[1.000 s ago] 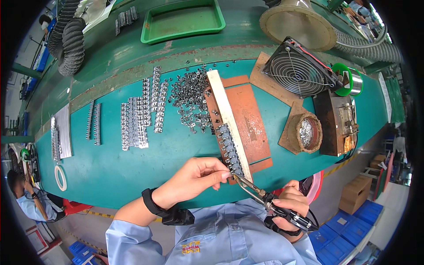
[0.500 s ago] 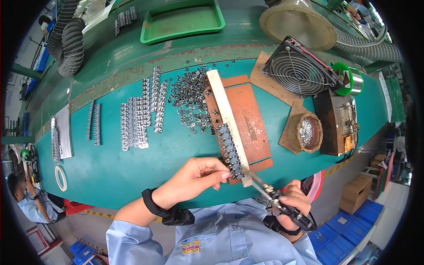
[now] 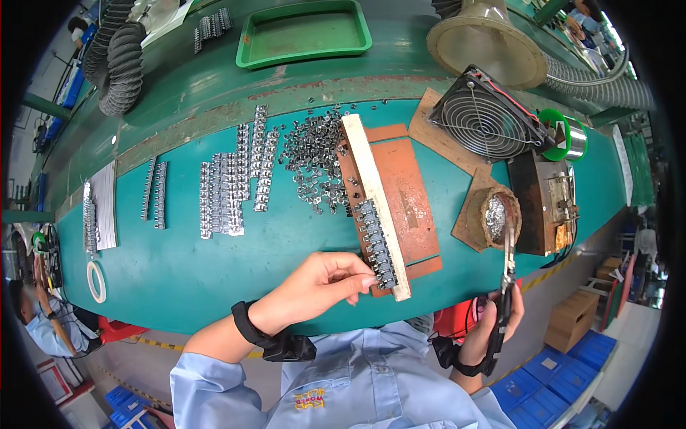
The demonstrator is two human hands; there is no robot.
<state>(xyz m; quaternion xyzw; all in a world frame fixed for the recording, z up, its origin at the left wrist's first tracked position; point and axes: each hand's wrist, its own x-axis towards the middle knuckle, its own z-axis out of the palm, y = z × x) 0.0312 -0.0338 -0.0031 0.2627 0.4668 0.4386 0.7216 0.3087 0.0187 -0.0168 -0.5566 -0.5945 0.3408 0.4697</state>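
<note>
My left hand (image 3: 325, 284) is closed in a pinch at the near end of a strip of small electronic components (image 3: 376, 243). That strip lies along the left side of a pale bar (image 3: 371, 193), which sits on a reddish-brown board (image 3: 404, 193). My right hand (image 3: 493, 329) is wrapped round the black handle of a soldering iron (image 3: 506, 304). Its metal front end points away from me, with the tip at a round, crusted pot (image 3: 501, 214) of silvery solder bits. A heap of tiny metal parts (image 3: 314, 157) lies left of the bar.
More component strips (image 3: 227, 196) lie to the left, near a white tape ring (image 3: 96, 282). A fan (image 3: 484, 121), a solder wire spool (image 3: 572, 136) and a rusty metal box (image 3: 539, 200) stand right. A green tray (image 3: 304, 32) and a duct hood (image 3: 486, 46) are behind.
My right hand has swung the soldering iron away from the near end of the strip, rightward and forward to the solder pot. My left hand keeps its pinch, and the view has shifted slightly.
</note>
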